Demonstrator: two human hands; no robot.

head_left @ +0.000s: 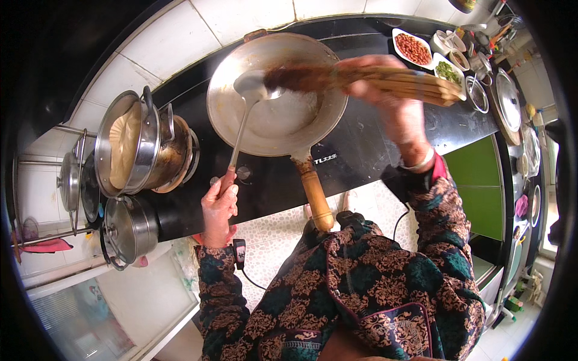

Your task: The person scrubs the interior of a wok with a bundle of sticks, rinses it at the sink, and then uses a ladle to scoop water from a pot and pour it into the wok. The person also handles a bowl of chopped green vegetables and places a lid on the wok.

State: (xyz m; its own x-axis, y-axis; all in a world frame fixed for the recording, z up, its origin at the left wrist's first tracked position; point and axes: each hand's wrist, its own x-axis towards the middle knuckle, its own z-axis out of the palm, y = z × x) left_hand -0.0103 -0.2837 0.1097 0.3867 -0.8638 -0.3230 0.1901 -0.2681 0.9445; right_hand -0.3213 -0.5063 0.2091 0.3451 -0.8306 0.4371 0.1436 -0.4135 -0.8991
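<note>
My left hand (218, 207) is closed round the wooden end of a long metal ladle (239, 135). The bowl of the ladle is inside a wide metal wok (280, 129), over its back left part. In my right hand (388, 90) is a bundled bamboo wok brush (421, 85), held across the wok's right rim. Its dark bristles reach the ladle's bowl, though motion blur hides whether they touch it. The wok sits on the black counter, and its wooden handle (316, 195) points toward me. A thin, wet-looking sheen lies on the wok's inside.
Left of the wok stand a steamer pot (123, 144) and a lidded pot (131, 228). At the back right are a dish of red-brown nuts or beans (413, 48), a dish of chopped greens (447, 71), small bowls and a lidded pan (509, 99). Green cabinet doors (475, 174) front the right counter.
</note>
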